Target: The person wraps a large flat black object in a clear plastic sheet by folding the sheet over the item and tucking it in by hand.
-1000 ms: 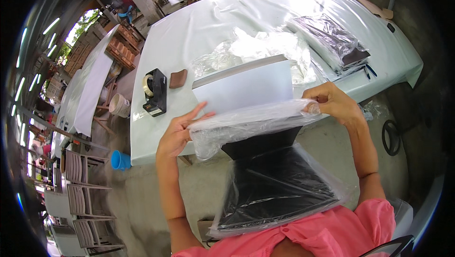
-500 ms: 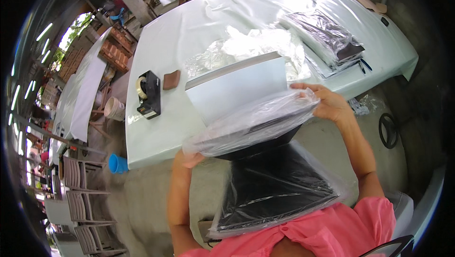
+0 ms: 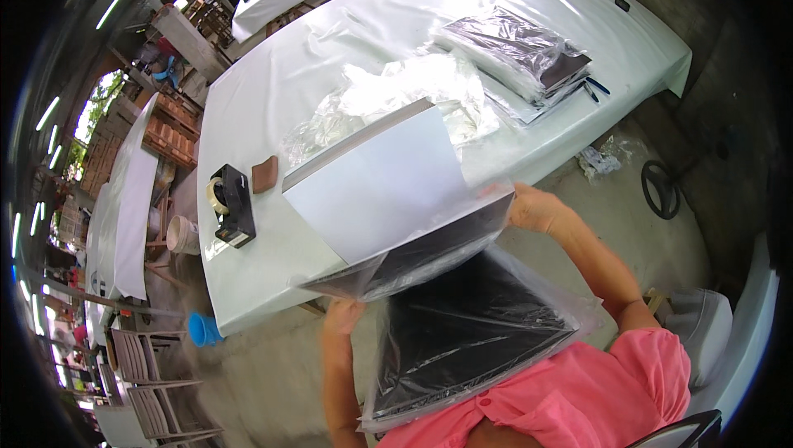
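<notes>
Between my two hands I hold a flat dark panel in a clear plastic bag (image 3: pixel 438 248), tilted at the table's near edge. My left hand (image 3: pixel 344 314) grips its lower left corner, fingers partly hidden behind the plastic. On the opposite end, my right hand (image 3: pixel 533 208) is closed around the edge. Against my lap leans a second black panel in clear plastic (image 3: pixel 467 328). Just beyond the held panel, a stack of white sheets (image 3: pixel 380 180) with a grey-brown far edge lies on the table.
The white-covered table (image 3: pixel 281 101) carries a black tape dispenser (image 3: pixel 234 208), a brown block (image 3: pixel 264 175), crumpled clear film (image 3: pixel 396 93), plastic-wrapped dark packs (image 3: pixel 529 52) and a dark-handled cutting tool (image 3: pixel 593 89). A blue bucket (image 3: pixel 203 329) and chairs (image 3: pixel 136 357) stand left.
The held panel has tipped, its dark face now showing, and sits slightly lower. My right hand has moved down. The view has shifted, so the table appears further left.
</notes>
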Demonstrator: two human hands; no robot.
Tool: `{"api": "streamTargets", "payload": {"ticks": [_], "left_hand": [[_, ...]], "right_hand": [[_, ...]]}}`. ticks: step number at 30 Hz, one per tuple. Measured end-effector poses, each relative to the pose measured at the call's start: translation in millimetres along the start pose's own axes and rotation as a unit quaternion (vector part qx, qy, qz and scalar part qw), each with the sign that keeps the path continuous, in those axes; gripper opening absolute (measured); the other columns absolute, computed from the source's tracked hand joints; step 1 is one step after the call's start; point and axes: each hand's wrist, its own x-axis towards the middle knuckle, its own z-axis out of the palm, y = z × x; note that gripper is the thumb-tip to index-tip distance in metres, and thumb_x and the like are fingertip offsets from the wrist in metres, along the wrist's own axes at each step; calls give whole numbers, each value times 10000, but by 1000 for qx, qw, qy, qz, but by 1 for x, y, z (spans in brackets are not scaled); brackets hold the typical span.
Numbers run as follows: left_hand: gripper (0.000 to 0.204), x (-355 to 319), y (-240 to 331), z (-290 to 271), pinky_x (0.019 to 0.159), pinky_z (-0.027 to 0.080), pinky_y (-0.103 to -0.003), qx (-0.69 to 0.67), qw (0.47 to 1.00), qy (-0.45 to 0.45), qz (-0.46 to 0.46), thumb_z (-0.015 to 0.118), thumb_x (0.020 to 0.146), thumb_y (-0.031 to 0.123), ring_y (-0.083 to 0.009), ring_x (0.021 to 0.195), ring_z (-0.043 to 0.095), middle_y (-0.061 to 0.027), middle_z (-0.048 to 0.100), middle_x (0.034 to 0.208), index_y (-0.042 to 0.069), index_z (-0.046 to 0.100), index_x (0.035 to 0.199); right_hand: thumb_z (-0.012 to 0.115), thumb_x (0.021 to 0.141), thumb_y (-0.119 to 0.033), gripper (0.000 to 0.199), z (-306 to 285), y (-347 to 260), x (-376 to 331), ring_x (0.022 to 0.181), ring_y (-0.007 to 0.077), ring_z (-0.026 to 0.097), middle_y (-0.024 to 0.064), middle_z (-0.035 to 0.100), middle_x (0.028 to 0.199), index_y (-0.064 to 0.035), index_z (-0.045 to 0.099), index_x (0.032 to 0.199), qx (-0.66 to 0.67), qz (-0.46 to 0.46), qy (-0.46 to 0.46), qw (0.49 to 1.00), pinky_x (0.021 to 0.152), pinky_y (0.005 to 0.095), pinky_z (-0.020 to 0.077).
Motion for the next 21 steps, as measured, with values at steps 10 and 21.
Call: {"api": "streamTargets", "payload": {"ticks": [10, 21], "left_hand": [[400, -16, 55, 39, 835, 447, -244, -663, 673, -14, -326, 477, 903, 122, -113, 938, 562, -81, 557, 1178, -27, 455, 1273], [405, -56, 14, 88, 868, 438, -321, -661, 622, 146, -395, 506, 865, 135, -171, 1032, 524, -91, 485, 1269, -2, 480, 1246]], "right_hand": [[722, 736, -84, 387, -79, 148, 31, 617, 153, 530, 96, 586, 786, 45, 544, 1055, 55, 168, 79, 981, 522, 266, 423], [668, 692, 10, 246, -88, 154, 55, 525, 141, 540, 117, 623, 677, 68, 594, 919, -230, 90, 179, 952, 450, 280, 396]]}}
